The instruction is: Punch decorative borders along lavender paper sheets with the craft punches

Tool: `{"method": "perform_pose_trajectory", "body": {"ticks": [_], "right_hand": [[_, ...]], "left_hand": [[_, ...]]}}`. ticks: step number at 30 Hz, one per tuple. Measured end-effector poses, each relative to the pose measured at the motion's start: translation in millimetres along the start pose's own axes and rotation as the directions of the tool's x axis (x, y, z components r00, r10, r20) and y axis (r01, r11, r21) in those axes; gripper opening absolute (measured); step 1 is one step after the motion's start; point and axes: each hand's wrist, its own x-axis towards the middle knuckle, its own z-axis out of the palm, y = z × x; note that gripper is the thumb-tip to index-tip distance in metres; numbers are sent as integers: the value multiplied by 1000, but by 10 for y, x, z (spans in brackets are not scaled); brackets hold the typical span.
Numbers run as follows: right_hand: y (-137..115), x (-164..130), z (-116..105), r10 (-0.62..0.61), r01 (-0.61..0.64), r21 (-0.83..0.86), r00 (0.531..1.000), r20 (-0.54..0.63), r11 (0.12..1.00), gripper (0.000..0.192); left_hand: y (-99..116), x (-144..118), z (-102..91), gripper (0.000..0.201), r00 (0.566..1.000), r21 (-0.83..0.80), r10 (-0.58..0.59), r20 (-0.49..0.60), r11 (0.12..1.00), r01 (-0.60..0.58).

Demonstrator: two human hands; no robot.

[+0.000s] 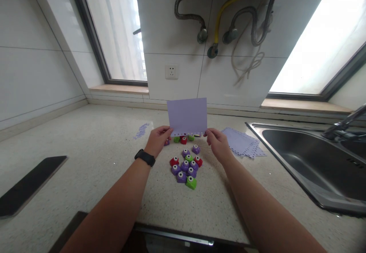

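Both hands, left (156, 140) and right (217, 142), pinched a lilac card (187, 116) by its bottom corners, upright above small craft punches (186, 165) (its punched edge facing down) on the counter (85, 146).

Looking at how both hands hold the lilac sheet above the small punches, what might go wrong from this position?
1. The left hand and right hand pinch the lilac sheet only at its bottom corners, so it may bend or slip.
2. The small punches lie directly below; a lowered hand could scatter them.
3. The stack of punched sheets sits close to the sink, where it might slide in or get wet.
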Motion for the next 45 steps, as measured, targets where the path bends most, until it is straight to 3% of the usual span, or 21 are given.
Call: {"method": "perform_pose_trajectory", "body": {"ticks": [16, 18, 21, 24, 27, 30, 32, 40, 45], "right_hand": [[30, 34, -14, 25, -25, -28, 1000, 9, 999, 41], [30, 42, -43, 20, -17, -83, 999, 43, 996, 42], [-35, 22, -119, 15, 21, -195, 983, 183, 981, 30], [-166, -26, -200, 57, 86, -306, 901, 431, 948, 27], [-300, -59, -243, 220, 179, -474, 711, 668, 862, 25], [-376, -59, -248, 307, 192, -518, 618, 723, 833, 26], [-387, -49, -245, 307, 203, -512, 602, 737, 834, 27], [-283, -12, -304, 264, 165, -471, 650, 713, 866, 17], [-205, 13, -312, 215, -47, -277, 758, 615, 960, 25]], "left_hand": [[-57, 32, -5, 45, 999, -48, -41, 10, 998, 42], [-65, 31, -1, 46, 998, -73, -56, 6, 996, 56], [-62, 26, 10, 46, 998, -117, -69, 1, 991, 68], [-49, 15, 25, 45, 997, -158, -76, 0, 985, 75], [-38, 3, 42, 48, 996, -189, -87, -14, 978, 83], [-37, -2, 57, 49, 994, -212, -101, -40, 973, 90], [-40, -1, 63, 49, 994, -223, -104, -42, 970, 92], [-49, 1, 78, 47, 995, -233, -96, -18, 968, 90], [-79, 1, 78, 47, 996, -230, -90, -1, 969, 88]]}}
